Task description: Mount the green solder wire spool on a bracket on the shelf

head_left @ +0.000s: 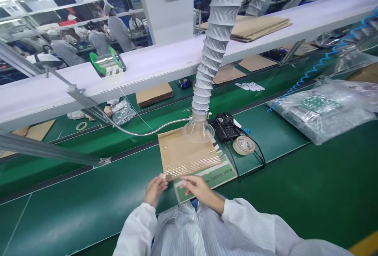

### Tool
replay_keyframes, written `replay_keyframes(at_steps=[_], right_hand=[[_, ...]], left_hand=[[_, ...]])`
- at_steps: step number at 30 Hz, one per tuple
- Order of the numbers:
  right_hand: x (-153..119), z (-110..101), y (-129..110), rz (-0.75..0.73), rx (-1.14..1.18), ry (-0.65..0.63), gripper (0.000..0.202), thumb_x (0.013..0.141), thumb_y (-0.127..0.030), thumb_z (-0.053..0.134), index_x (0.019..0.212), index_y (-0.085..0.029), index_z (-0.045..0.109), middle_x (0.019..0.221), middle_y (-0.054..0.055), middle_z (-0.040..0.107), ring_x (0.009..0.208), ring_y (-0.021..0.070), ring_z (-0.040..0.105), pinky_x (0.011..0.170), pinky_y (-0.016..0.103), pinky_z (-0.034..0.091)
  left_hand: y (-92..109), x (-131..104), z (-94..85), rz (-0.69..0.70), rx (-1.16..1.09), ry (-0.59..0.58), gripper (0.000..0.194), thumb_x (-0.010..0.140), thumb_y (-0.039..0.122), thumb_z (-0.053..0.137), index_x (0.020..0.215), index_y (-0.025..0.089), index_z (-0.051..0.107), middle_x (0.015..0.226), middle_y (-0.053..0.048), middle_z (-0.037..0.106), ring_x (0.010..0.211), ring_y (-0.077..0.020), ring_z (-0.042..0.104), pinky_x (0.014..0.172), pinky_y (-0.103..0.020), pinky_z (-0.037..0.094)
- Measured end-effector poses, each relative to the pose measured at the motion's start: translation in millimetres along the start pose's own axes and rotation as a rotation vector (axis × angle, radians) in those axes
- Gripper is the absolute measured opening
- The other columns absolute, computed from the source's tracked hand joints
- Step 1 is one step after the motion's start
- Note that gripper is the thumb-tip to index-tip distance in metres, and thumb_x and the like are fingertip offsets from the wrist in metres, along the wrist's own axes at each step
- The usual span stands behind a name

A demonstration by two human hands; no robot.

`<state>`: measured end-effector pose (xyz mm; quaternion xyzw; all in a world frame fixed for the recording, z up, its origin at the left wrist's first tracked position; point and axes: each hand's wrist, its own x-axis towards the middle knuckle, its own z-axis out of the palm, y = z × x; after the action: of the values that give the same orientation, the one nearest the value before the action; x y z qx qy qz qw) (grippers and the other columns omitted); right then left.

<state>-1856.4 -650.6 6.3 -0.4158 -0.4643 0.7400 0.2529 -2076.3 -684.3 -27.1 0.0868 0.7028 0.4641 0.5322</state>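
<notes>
A brown cardboard sheet [189, 149], with shiny clear tape or film along its near side, lies on a green printed carton panel [220, 174] reading "highbay 240W". Beside the sheet's near left corner is my left hand [155, 190], its fingers curled together; a small pale spot shows at the fingertips, too small to name. My right hand [199, 189] hovers over the panel's near edge, thumb and fingers pointing left and somewhat apart, with nothing visible between them. A clear suction hood [199, 130] on a ribbed grey duct hangs over the sheet's far edge.
Right of the sheet stand a black soldering-station-like device [226, 126] with cables and a tape roll [243, 145] holding small bits. Bubble-wrapped goods [321, 108] lie farther right. A solder wire spool [108, 62] sits on the shelf [165, 61]. Across the belt, another person's hands [108, 109] touch a plastic bag.
</notes>
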Motion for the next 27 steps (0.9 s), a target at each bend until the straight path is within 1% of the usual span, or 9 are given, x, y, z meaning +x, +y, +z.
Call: replay_keyframes(at_steps=[3, 6, 9, 11, 13, 16, 20, 25, 27], right_hand=[[9.1, 16.0, -4.4, -0.023, 0.029, -0.016, 0.037, 0.076, -0.050, 0.070, 0.086, -0.015, 0.073, 0.073, 0.004, 0.070, 0.055, 0.0118, 0.057, 0.058, 0.026, 0.046], [11.5, 23.1, -4.3, -0.082, -0.033, -0.010, 0.030, 0.078, -0.045, 0.068, 0.072, -0.016, 0.067, 0.058, 0.000, 0.062, 0.051, 0.0119, 0.054, 0.054, 0.025, 0.044], [11.2, 20.7, -0.8, -0.117, -0.138, 0.112, 0.028, 0.079, -0.039, 0.070, 0.095, -0.016, 0.068, 0.053, -0.005, 0.057, 0.048, 0.0123, 0.052, 0.051, 0.024, 0.041], [12.0, 16.2, 1.3, -0.120, -0.157, 0.126, 0.029, 0.078, -0.041, 0.071, 0.094, -0.016, 0.071, 0.057, -0.002, 0.060, 0.051, 0.0130, 0.054, 0.053, 0.025, 0.042], [13.4, 12.1, 2.2, -0.109, -0.102, 0.065, 0.031, 0.078, -0.045, 0.072, 0.083, -0.015, 0.073, 0.066, 0.002, 0.066, 0.056, 0.0140, 0.056, 0.056, 0.026, 0.045], [13.8, 10.6, 1.2, -0.073, 0.005, -0.033, 0.040, 0.074, -0.053, 0.076, 0.089, -0.016, 0.076, 0.069, 0.002, 0.068, 0.059, 0.0149, 0.057, 0.060, 0.028, 0.047], [7.7, 16.2, -0.6, -0.150, -0.042, -0.133, 0.039, 0.083, -0.053, 0.066, 0.079, -0.016, 0.076, 0.067, 0.003, 0.068, 0.064, 0.0170, 0.060, 0.066, 0.029, 0.047], [0.6, 16.0, 5.7, -0.218, -0.304, 0.049, 0.032, 0.089, -0.044, 0.058, 0.080, -0.016, 0.071, 0.073, 0.005, 0.071, 0.066, 0.0178, 0.062, 0.064, 0.029, 0.044], [1.8, 12.3, 9.0, -0.229, -0.365, 0.083, 0.032, 0.089, -0.045, 0.057, 0.084, -0.017, 0.069, 0.077, 0.006, 0.072, 0.069, 0.0189, 0.063, 0.066, 0.029, 0.045]], left_hand=[[-16.3, -34.0, 43.7, 0.011, -0.103, -0.229, 0.042, 0.062, 0.048, 0.087, 0.074, 0.014, 0.064, 0.062, -0.002, 0.062, 0.054, -0.0131, 0.057, 0.057, -0.026, 0.048], [-22.9, -54.0, 63.0, 0.023, -0.197, -0.293, 0.045, 0.055, 0.048, 0.089, 0.067, 0.016, 0.060, 0.049, 0.006, 0.048, 0.046, -0.0079, 0.045, 0.050, -0.022, 0.039], [-19.3, -61.9, 60.3, 0.019, -0.258, -0.259, 0.047, 0.054, 0.045, 0.090, 0.063, 0.017, 0.054, 0.050, 0.007, 0.046, 0.046, -0.0060, 0.042, 0.048, -0.020, 0.035], [-15.4, -65.6, 54.5, 0.007, -0.275, -0.235, 0.049, 0.058, 0.045, 0.089, 0.060, 0.017, 0.049, 0.052, 0.007, 0.046, 0.046, -0.0057, 0.043, 0.048, -0.019, 0.035], [-13.4, -69.8, 50.8, -0.018, -0.280, -0.234, 0.051, 0.061, 0.047, 0.089, 0.059, 0.018, 0.047, 0.051, 0.007, 0.045, 0.046, -0.0058, 0.044, 0.048, -0.019, 0.035], [-14.0, -75.7, 50.5, -0.045, -0.294, -0.259, 0.054, 0.060, 0.050, 0.090, 0.061, 0.018, 0.047, 0.051, 0.008, 0.043, 0.046, -0.0051, 0.043, 0.048, -0.019, 0.033], [-14.2, -83.2, 51.4, -0.032, -0.279, -0.272, 0.052, 0.060, 0.050, 0.090, 0.061, 0.016, 0.050, 0.049, 0.008, 0.043, 0.043, -0.0038, 0.039, 0.046, -0.018, 0.030], [-7.0, -95.1, 47.4, -0.047, -0.232, -0.273, 0.054, 0.071, 0.063, 0.079, 0.080, 0.010, 0.069, 0.067, -0.003, 0.064, 0.051, -0.0066, 0.052, 0.050, -0.019, 0.037], [-6.2, -96.9, 45.5, -0.055, -0.208, -0.308, 0.056, 0.073, 0.063, 0.078, 0.087, 0.009, 0.071, 0.070, -0.004, 0.066, 0.053, -0.0072, 0.055, 0.052, -0.019, 0.039]])
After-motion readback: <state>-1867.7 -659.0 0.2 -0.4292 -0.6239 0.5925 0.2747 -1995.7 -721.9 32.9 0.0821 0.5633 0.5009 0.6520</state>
